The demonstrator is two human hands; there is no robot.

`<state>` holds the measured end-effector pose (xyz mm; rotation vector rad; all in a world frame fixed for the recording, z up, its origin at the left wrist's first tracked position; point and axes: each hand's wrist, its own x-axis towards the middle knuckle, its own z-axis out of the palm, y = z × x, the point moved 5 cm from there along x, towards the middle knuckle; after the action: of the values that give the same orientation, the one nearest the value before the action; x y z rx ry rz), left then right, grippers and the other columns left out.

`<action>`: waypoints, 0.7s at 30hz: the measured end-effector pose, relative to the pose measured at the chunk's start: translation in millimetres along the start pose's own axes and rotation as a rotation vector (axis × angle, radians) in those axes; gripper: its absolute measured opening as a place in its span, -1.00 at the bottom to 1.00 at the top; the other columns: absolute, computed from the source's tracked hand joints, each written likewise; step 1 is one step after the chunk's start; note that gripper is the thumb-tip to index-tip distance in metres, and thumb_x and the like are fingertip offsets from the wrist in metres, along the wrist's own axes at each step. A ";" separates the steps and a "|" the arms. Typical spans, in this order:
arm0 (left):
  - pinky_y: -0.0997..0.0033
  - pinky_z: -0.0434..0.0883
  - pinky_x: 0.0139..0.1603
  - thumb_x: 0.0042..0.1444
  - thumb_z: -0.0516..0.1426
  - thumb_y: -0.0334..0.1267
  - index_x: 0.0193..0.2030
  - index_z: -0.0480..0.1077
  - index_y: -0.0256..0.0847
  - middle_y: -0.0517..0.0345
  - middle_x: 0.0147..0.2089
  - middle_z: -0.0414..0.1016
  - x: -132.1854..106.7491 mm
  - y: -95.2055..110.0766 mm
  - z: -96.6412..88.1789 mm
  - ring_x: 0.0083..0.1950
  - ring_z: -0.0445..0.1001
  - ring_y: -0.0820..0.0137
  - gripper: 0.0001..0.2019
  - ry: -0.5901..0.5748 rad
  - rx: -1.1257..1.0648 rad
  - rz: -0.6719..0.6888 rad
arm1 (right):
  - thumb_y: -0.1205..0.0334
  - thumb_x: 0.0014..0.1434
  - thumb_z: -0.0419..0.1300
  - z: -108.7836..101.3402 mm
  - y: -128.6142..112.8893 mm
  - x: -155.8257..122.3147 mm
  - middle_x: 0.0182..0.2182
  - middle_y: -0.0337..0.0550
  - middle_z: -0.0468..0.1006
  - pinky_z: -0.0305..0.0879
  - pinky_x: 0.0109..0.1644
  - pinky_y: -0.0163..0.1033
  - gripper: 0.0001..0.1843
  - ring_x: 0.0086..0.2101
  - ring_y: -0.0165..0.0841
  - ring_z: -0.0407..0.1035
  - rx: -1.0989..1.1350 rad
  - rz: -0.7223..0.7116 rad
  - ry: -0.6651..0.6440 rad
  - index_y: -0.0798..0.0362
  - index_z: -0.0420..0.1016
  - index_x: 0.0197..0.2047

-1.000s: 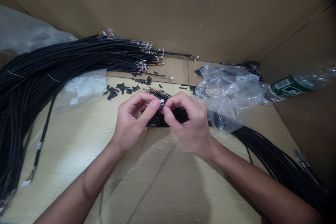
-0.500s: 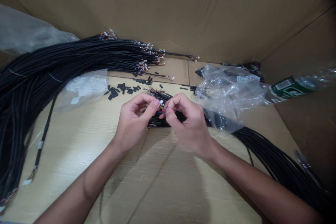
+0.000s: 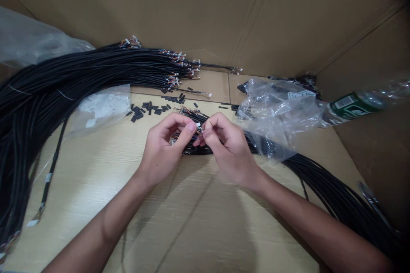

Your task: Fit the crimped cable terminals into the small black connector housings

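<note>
Pinching together, the left hand [image 3: 163, 149] and right hand [image 3: 231, 150] are each clamping thumb and forefinger on a small connector [image 3: 198, 127] at the tip of thin coloured wires, just above the short cable bundle [image 3: 205, 148]. At far left a long cable bundle [image 3: 64, 79] is curving across, and black sleeve pieces [image 3: 150, 108] are lying beyond the left hand. Both wrists are angling inward, fingers curling. Further right, a crumpled plastic bag [image 3: 278, 115] is showing a white label and a bottle [image 3: 352, 106] a green one, both too blurred to read.
</note>
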<state>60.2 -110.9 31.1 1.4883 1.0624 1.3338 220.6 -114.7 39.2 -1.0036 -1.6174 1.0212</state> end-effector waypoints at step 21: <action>0.42 0.40 -0.18 0.38 0.26 -0.15 -0.19 0.52 -0.14 0.17 -0.26 0.50 -4.1 1.2 1.5 -0.23 0.45 0.42 -0.85 -0.025 0.045 0.016 | 0.25 0.38 0.24 -0.1 -10.6 0.4 -0.35 -0.26 0.49 0.42 -0.28 -0.26 -0.89 -0.38 -0.43 0.45 0.032 -0.037 0.040 0.04 0.43 -0.23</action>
<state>61.5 -115.2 31.1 1.5456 1.0729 1.3066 219.0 -117.7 49.3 -0.9630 -1.5766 0.9932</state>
